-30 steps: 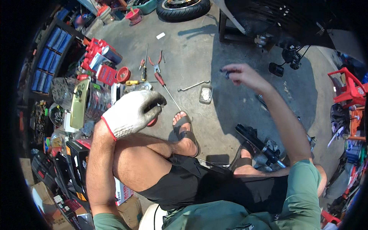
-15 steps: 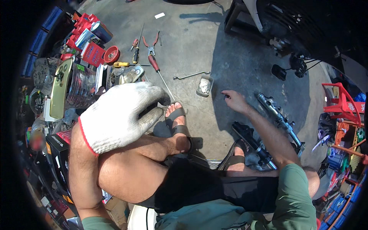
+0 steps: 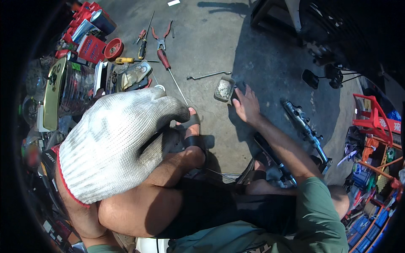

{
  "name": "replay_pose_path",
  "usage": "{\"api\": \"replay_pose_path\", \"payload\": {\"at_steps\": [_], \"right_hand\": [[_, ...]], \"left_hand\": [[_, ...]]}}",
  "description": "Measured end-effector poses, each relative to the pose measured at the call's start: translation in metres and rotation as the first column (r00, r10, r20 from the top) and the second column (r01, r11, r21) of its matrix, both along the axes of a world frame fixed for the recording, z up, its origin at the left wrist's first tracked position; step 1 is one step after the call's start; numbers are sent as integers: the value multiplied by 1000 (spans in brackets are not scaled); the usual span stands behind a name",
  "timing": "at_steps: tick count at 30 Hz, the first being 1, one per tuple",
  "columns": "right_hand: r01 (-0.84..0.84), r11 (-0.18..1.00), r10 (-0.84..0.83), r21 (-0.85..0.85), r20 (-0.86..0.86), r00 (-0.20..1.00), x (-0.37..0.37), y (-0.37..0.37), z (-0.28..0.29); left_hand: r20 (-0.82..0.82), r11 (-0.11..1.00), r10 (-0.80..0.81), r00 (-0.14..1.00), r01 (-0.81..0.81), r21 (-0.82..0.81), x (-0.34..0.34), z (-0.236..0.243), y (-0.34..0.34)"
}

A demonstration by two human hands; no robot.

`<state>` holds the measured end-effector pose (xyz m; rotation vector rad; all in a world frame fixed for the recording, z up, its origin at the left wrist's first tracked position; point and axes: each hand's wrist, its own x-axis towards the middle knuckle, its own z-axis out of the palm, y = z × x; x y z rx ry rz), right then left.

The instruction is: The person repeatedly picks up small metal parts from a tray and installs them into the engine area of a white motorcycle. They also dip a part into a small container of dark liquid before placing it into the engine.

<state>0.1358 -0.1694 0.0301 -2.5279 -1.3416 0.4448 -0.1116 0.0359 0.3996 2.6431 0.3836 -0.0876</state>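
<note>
My left hand, in a white knitted glove with darkened fingertips, is raised over my left knee. Its fingers are curled, and whatever they hold, if anything, is hidden. A small pale ring shows at the glove's upper edge; whether the hand touches it I cannot tell. My bare right hand is open with its fingers spread, low beside a small tub of whitish-grey material. Its fingertips are close to the tub's right side. Behind the tub lies a double-ended wrench. A red-handled screwdriver points toward my left foot.
Pliers, a yellow-handled screwdriver and a red round cap lie at the far left. Motorcycle fork legs rest by my right arm. A red plastic stool stands at the right, beside cluttered shelves.
My right hand has moved left and forward to the tub, and its fingers have spread. The gloved left hand has come closer to the camera and appears larger.
</note>
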Motion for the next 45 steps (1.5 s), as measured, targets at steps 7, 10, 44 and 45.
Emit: {"api": "replay_pose_path", "payload": {"at_steps": [7, 10, 44, 45], "right_hand": [[-31, 990, 18, 135, 97, 995, -16, 13, -13], [-6, 994, -4, 112, 88, 996, -19, 20, -14], [28, 988, -38, 153, 66, 997, -3, 30, -37], [33, 989, -42, 147, 61, 997, -2, 30, -36]], "left_hand": [[-44, 993, 113, 993, -112, 29, 6, 4, -18], [-64, 986, 168, 984, -166, 32, 6, 5, -29], [-604, 592, 617, 504, -803, -66, 55, -2, -67], [-617, 608, 600, 509, -792, -62, 57, -2, -65]]}}
